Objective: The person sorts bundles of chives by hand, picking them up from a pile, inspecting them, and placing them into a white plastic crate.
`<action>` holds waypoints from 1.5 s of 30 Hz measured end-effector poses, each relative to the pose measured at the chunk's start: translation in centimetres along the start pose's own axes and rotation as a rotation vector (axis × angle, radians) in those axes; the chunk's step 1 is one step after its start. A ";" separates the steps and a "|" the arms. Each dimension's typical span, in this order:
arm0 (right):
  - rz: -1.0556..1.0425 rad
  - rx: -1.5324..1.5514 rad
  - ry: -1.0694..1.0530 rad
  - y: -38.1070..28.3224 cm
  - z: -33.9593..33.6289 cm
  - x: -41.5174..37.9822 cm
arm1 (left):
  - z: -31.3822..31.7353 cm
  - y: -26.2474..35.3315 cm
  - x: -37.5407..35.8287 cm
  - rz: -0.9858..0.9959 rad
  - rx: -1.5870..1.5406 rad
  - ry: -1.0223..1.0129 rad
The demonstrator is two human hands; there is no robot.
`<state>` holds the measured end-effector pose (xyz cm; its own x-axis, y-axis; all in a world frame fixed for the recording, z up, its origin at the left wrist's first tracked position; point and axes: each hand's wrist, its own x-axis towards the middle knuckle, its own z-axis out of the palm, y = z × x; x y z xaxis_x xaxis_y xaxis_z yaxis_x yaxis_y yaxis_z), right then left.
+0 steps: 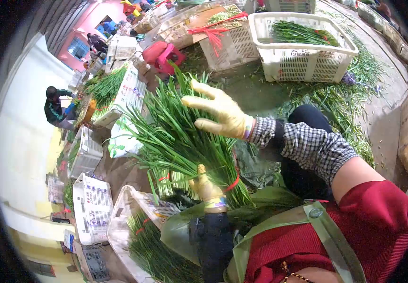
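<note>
Spread right hand (224, 114) at edge of bunch (178, 134)

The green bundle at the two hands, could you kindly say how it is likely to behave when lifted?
The bundle would probably droop toward its tips, since its leaves are long, thin and splayed. Its stem end should hold together better, as a red band circles it. It may feel light for its bulk, given such slender leaves.
</note>
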<state>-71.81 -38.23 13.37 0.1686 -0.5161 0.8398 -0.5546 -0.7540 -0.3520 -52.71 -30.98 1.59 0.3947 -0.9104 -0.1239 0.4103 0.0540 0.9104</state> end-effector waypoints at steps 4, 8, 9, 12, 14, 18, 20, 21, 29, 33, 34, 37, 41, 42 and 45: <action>0.059 -0.213 -0.131 -0.3 1.4 -0.8 | 0.7 0.1 -1.2 0.017 -0.010 -0.032; 0.144 -0.281 -0.215 1.0 2.3 -1.4 | 0.7 0.0 -1.7 -0.047 -0.046 -0.054; 0.174 -0.255 -0.234 1.4 2.4 -1.3 | 0.8 0.4 -2.0 -0.098 -0.054 -0.036; 0.115 -0.110 -0.093 2.8 2.8 -1.0 | 0.2 -0.1 -1.4 -0.056 -0.056 -0.076; 0.233 0.184 0.137 3.7 2.4 -0.8 | -0.2 -0.8 -0.6 -0.011 -0.064 -0.065; 0.612 0.129 0.041 7.1 -1.3 -0.9 | -0.7 -0.9 0.4 0.034 -0.043 -0.029; 0.614 -0.570 -0.122 9.2 -1.4 -2.3 | -0.1 0.1 0.1 0.010 -0.110 -0.017; 0.571 -0.585 -0.143 9.7 -1.6 -3.2 | 0.1 0.3 0.2 0.029 -0.130 -0.014; 0.716 0.154 -0.930 7.3 1.4 -9.5 | -0.8 0.0 2.3 -0.091 -0.239 0.008; 0.834 0.720 -1.157 0.3 2.7 -10.5 | -1.5 -1.0 3.1 -0.138 -0.409 -0.017; 0.937 0.550 -0.995 -0.7 4.2 -11.1 | -1.3 -0.7 2.9 -0.130 -0.396 -0.023; 1.036 0.851 -0.836 -0.3 4.4 -12.3 | -0.9 0.5 2.0 -0.230 -0.401 -0.175; 1.230 1.079 -0.816 1.5 3.2 -11.1 | -0.6 0.3 2.6 -0.065 -0.180 -0.262; 1.378 1.251 -0.750 2.4 3.8 -11.3 | -0.1 2.1 1.9 0.025 -0.155 -0.445; 1.637 1.528 -0.656 1.6 1.6 -8.6 | -1.1 1.2 1.9 0.417 0.604 -0.263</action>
<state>-72.83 -35.71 4.93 0.6957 -0.5639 -0.4451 0.2852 0.7855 -0.5493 -50.56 -32.16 1.97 0.1793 -0.9355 0.3046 -0.2778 0.2489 0.9278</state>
